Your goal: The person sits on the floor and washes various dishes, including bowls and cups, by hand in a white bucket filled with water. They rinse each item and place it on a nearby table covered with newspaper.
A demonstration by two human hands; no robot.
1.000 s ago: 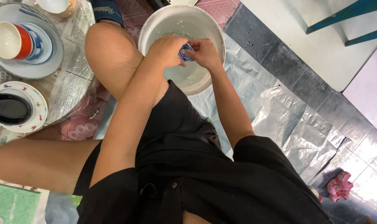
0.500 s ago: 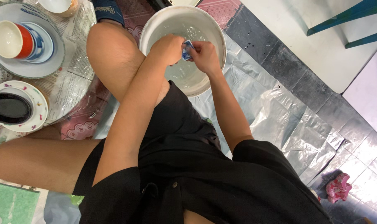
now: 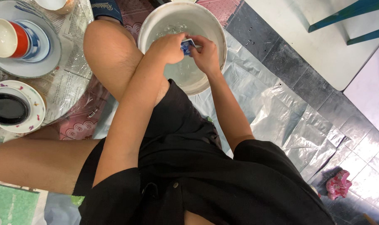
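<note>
A large white basin (image 3: 216,35) with water in it stands on the floor between my knees. Both my hands are inside it, just above the water. My left hand (image 3: 168,48) and my right hand (image 3: 206,54) together grip a small blue-and-white dish (image 3: 187,46), most of which is hidden by my fingers. My left forearm crosses over my raised left knee (image 3: 110,54).
At the left lie a grey plate (image 3: 52,62) stacked with a blue-rimmed saucer and a red-and-white cup (image 3: 6,39), and a patterned white plate (image 3: 35,108) holding a black dish. Silver plastic sheeting (image 3: 281,116) covers the floor. A pink object (image 3: 338,184) lies at the lower right.
My hands have shifted slightly within the basin while still holding the small dish; the view has drifted a little.
</note>
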